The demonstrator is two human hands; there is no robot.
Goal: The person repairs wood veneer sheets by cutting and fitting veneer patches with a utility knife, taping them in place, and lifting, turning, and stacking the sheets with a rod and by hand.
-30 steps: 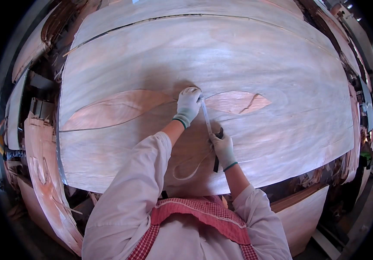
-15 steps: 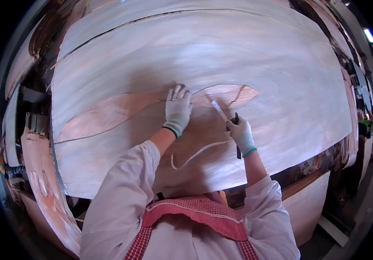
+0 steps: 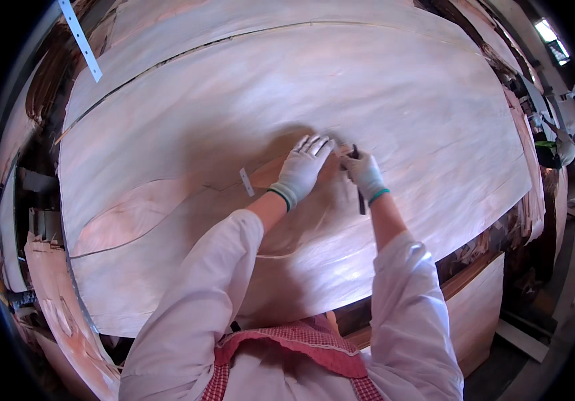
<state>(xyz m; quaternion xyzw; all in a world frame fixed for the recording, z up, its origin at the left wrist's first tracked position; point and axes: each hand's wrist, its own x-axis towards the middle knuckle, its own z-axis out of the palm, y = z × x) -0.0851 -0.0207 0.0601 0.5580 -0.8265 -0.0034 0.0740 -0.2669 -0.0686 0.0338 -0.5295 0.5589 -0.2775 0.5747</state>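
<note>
Across the bench, listed from its left edge to its right: a wide pale veneer sheet (image 3: pixel 381 113) covers nearly the whole top and overhangs the near edge. Toward the left edge you have a darker, reddish leaf-shaped patch (image 3: pixel 134 217) bounded by a curved seam line that runs toward the middle. Next comes a short strip of light tape (image 3: pixel 246 182) laid across that seam, just left of your hands. Your left hand (image 3: pixel 301 170), gloved, lies flat with fingers spread, pressing the veneer down at mid-sheet. Touching it on the right, your right hand (image 3: pixel 364 172), also gloved, is closed round a slim dark tool (image 3: pixel 360 200), seemingly a knife, whose handle end points back toward you; its tip is hidden under the fingers, so you cannot tell whether it meets the wood. Judged from the sheet as it lies, the seam to the left of your hands looks already cut and taped at one spot, while the stretch from your hands to the right edge shows no line and appears unworked. A loose curl of trimmed veneer (image 3: pixel 277 254) rests near the front edge.
</note>
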